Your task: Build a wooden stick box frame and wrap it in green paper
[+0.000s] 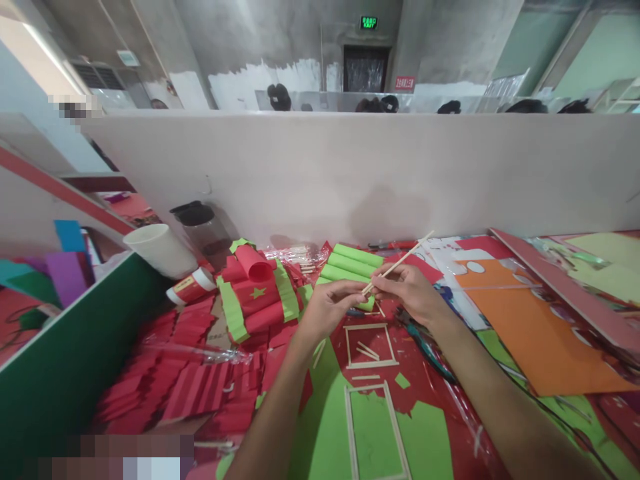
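Thin wooden sticks (405, 257) slant up to the right between my two hands, above the table. My right hand (411, 293) pinches them near the middle. At their lower end, the fingertips of my left hand (333, 305) close on them; how many sticks there are I cannot tell. Below my hands lies a small rectangular stick frame (347, 347) with several short stick pieces (369, 350) inside it. Nearer to me, a longer stick frame (395, 420) rests on green paper (430, 433). Rolled green paper tubes (350, 263) are just behind my hands.
Pliers (425, 347) lie beside my right forearm. Left are a red-and-green paper piece with a star (257, 293), folded red paper (200, 393), a white cup (159, 250) and a lidded bottle (203, 227). Orange card (520, 333) lies right. A white partition (300, 173) stands behind.
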{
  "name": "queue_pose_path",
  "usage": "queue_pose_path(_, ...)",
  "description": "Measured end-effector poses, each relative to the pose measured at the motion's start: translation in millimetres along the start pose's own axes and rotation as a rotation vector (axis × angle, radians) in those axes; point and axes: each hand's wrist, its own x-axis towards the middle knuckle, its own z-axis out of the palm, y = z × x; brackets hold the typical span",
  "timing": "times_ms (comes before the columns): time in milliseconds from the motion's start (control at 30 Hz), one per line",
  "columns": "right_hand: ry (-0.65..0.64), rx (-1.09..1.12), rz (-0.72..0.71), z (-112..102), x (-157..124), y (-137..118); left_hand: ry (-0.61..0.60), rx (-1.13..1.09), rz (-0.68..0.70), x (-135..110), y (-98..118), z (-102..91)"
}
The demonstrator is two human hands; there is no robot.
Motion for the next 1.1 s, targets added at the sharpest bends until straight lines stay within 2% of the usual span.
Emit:
queue_pose_path(300, -0.034, 0.001, 0.037, 2.2, -0.7, 1.4, 0.09, 0.227, 0.146, -0.3, -1.4, -0.9)
queue_pose_path(400, -0.051, -0.044, 0.032, 1.3, -1.4, 0.7, 0.053, 0.233, 0.153, 0.4, -3.3, -3.5)
queue_pose_path(567, -0.095, -0.101, 0.054, -2.3, -2.0, -1.3, -0.074, 0.253, 0.112, -0.1, -0.2, -8.4)
queue_pose_path(767, -0.105, -0.157, 0.056, -2.7, -3.1, -4.8, -0.056, 0.262, 0.136, -1.3, -2.8, -8.2)
queue_pose_path(867, -0.096, -0.192, 0.031, -3.5, -2.8, -4.7, -0.054, 0.22, 0.083, -0.6, -0.8, -7.3)
queue_pose_path(1000, -0.091, -0.295, -0.027, -5.1, -0.2, 0.0, -0.168, 0.068, -0.109, 1.5, 8.3, -6.3)
queue_pose_path(1100, -0.088, -0.389, -0.058, -3.9, 1.4, 3.5, -0.163, 0.037, -0.218, 2.8, 9.9, -4.0)
